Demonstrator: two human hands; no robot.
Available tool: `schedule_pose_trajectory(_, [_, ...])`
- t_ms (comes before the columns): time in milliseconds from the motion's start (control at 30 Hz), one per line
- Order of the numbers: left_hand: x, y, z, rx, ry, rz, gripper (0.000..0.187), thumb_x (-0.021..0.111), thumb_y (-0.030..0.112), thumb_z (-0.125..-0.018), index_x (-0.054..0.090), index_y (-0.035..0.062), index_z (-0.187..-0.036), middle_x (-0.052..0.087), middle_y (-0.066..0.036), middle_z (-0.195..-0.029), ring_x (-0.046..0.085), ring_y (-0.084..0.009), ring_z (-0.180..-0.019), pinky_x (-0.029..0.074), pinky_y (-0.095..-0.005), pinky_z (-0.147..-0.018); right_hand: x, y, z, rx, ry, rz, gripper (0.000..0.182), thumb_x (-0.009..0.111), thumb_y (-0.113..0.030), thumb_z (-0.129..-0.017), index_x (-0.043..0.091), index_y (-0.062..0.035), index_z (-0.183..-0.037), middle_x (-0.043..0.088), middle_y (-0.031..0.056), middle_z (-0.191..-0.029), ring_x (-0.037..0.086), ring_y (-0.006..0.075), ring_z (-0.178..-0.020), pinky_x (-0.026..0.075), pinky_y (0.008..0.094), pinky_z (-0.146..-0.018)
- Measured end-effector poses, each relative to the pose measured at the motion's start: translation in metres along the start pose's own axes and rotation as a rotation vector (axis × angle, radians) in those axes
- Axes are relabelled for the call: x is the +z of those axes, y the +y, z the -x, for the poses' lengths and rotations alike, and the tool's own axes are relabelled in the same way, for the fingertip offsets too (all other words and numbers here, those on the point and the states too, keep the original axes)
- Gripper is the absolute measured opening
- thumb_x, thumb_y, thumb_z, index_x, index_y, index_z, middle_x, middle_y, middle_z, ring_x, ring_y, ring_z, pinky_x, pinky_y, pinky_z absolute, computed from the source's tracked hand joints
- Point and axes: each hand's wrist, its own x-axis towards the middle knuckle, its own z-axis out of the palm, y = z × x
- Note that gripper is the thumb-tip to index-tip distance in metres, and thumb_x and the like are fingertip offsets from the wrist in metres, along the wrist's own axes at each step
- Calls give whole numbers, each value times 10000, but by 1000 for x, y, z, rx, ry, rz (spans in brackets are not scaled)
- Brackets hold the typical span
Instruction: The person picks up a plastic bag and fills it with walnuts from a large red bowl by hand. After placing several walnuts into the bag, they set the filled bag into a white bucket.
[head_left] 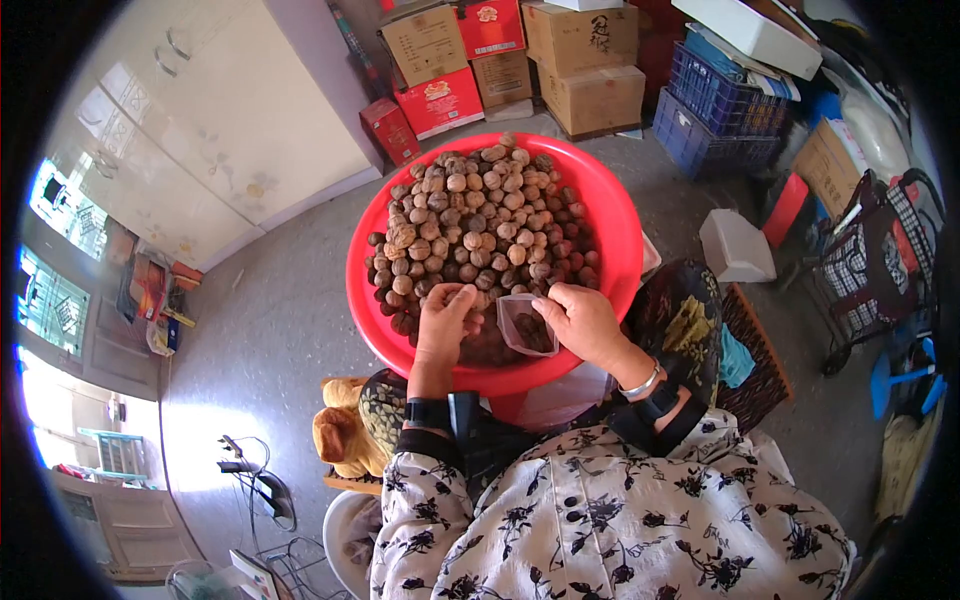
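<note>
Patterned shirt (610, 515) foremost, the right hand (585, 322) pinches the clear bag (520, 318) by its rim above walnuts (475, 210) in the red basin (618, 215), the left hand (445, 322) curls half-closed, contents indeterminable, and one-sided grip could let the mouth collapse.

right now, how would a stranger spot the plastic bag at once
Find the big red basin heaped with brown walnuts. Over its near side, the person's right hand pinches a small plastic bag by its rim. It is the see-through, filmy thing among round, opaque walnuts.
</note>
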Motion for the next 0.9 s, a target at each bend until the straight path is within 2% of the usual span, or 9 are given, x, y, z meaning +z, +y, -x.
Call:
schedule_pose_trajectory(33, [-2, 1, 1, -11, 6, 160, 236, 679, 243, -929, 572, 50, -1013, 662, -52, -809, 596, -128, -559, 453, -269, -452, 0, 0, 1, -3, 2, 6, 321, 672, -241, -914, 518, -17, -743, 537, 173, -677, 568, 381, -645, 442, 446, -572])
schedule_pose_trajectory(133, [-2, 9, 8, 1, -40, 258, 237, 677, 260, -937, 573, 57, -999, 664, -61, -812, 581, -125, -544, 423, -255, -437, -1, 0, 1, 3, 0, 6, 322, 673, -240, -913, 515, -18, -741, 536, 171, -677, 568, 382, -646, 441, 448, -575])
schedule_pose_trajectory(300, [4, 16, 16, 67, -106, 240, 218, 677, 252, -939, 578, 64, -987, 658, -51, -794, 564, -113, -534, 400, -237, -432, -5, -4, -1, 32, -31, 27, 319, 648, -287, -910, 551, -30, -747, 607, 183, -708, 622, 402, -709, 476, 489, -612])
schedule_pose_trajectory(467, [11, 15, 21, 194, -342, 88, 170, 717, 102, -898, 595, 61, -1008, 643, -19, -756, 555, -71, -552, 424, -211, -448, -3, -3, -1, 49, -28, 48, 298, 640, -268, -906, 558, -27, -750, 615, 185, -709, 629, 405, -713, 478, 493, -619])
schedule_pose_trajectory(500, [15, 16, 23, 185, -353, 73, 200, 724, 43, -875, 604, 58, -1033, 644, -9, -764, 560, -64, -576, 451, -210, -473, -3, -3, -2, 53, -42, 48, 291, 637, -262, -904, 559, -26, -753, 615, 186, -706, 631, 405, -713, 479, 496, -621])
schedule_pose_trajectory(633, [21, 18, 26, 122, -405, 11, 266, 698, 23, -885, 611, 41, -1136, 640, -8, -804, 569, -71, -620, 468, -213, -527, -3, -3, -2, 57, -53, 66, 271, 628, -249, -902, 561, -27, -762, 615, 186, -697, 632, 405, -709, 483, 500, -627])
schedule_pose_trajectory(767, [14, 17, 23, 140, -464, 34, 261, 664, 24, -901, 606, 37, -1155, 638, -25, -837, 566, -96, -635, 473, -227, -568, -3, -1, -2, 70, -67, 65, 253, 633, -236, -898, 561, -31, -768, 618, 182, -699, 634, 398, -708, 486, 498, -623])
schedule_pose_trajectory(833, [15, 25, 27, 36, -446, 163, 266, 631, 24, -908, 584, 29, -1170, 638, -46, -869, 566, -124, -647, 475, -244, -597, -2, 0, -2, 49, -52, 64, 238, 642, -225, -894, 567, -35, -771, 619, 179, -699, 635, 392, -701, 488, 493, -615])
schedule_pose_trajectory(900, [20, 28, 33, 38, -416, 240, 280, 625, 19, -903, 572, 24, -1178, 638, -53, -887, 568, -134, -653, 477, -247, -599, -1, 1, -2, 35, -35, 63, 238, 646, -223, -891, 570, -35, -766, 619, 179, -695, 635, 391, -695, 488, 491, -612])
